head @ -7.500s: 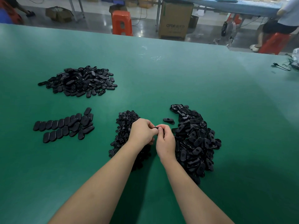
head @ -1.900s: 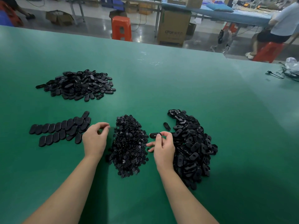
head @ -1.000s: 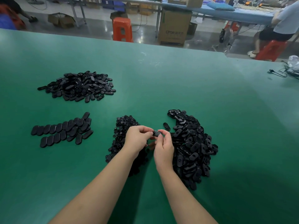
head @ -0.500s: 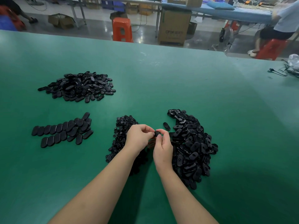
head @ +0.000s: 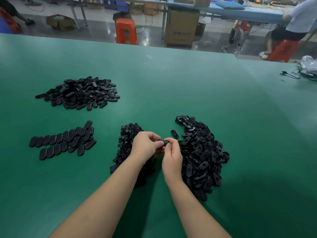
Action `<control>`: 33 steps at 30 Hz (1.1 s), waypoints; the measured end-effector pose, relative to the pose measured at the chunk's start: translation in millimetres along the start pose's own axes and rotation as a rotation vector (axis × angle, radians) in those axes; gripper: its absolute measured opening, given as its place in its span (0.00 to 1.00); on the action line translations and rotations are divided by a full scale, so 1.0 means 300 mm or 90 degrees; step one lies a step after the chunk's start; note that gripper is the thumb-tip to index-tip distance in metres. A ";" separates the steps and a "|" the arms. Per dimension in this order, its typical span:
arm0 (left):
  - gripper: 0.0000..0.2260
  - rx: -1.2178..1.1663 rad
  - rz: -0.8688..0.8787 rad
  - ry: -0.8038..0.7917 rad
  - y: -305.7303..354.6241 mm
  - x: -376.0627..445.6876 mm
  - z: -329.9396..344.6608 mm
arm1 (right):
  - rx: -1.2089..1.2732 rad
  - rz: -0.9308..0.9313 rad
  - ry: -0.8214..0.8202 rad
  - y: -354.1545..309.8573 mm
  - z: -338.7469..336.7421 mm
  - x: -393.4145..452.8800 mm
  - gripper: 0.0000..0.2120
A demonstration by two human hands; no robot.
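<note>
Over the near right edge of the heap of small black parts [head: 126, 140], the two hands meet above the green counter [head: 171, 91]. Between them they hold one black oval shell [head: 164, 142], lifted clear of the surface. The left hand [head: 145, 148] curls fingers and thumb closely round the shell's left end. The right hand [head: 171, 157] pinches the other end between thumb and forefinger, its remaining fingers folded. This looks like the fitting step, with a small part from the heap being pressed into the shell, though the fingertips hide the part itself. The next move likely calls for a firm squeeze until it seats, then a reach across the heap to lay the piece down. Just right of the heap lies the pile of loose shells [head: 202, 157]. Left of the heap, well apart, are the laid-out rows of ovals [head: 63, 143], and beyond the heap to the left, farthest off, is another pile [head: 80, 93].
</note>
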State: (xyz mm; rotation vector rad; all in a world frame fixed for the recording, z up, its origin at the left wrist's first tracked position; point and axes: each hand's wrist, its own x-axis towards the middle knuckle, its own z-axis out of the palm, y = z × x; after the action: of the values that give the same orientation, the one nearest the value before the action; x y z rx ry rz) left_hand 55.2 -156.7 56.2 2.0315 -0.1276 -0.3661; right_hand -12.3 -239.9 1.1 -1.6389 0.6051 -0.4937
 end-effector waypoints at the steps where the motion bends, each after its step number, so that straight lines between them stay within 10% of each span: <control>1: 0.04 -0.009 -0.001 -0.004 -0.004 -0.001 -0.005 | 0.000 -0.006 0.001 0.001 0.000 -0.001 0.10; 26: 0.02 -0.079 -0.054 -0.013 -0.028 -0.017 -0.006 | -0.061 -0.022 -0.002 0.003 0.000 0.006 0.09; 33: 0.07 0.265 0.230 0.080 -0.035 -0.043 0.006 | -0.058 -0.016 0.014 0.001 0.001 0.008 0.09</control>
State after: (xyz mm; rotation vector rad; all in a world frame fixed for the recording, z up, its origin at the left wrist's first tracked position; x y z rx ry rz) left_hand 41.7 -150.3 48.9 2.3733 -0.5220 0.0212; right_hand -10.4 -241.1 0.9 -1.7306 0.6317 -0.5090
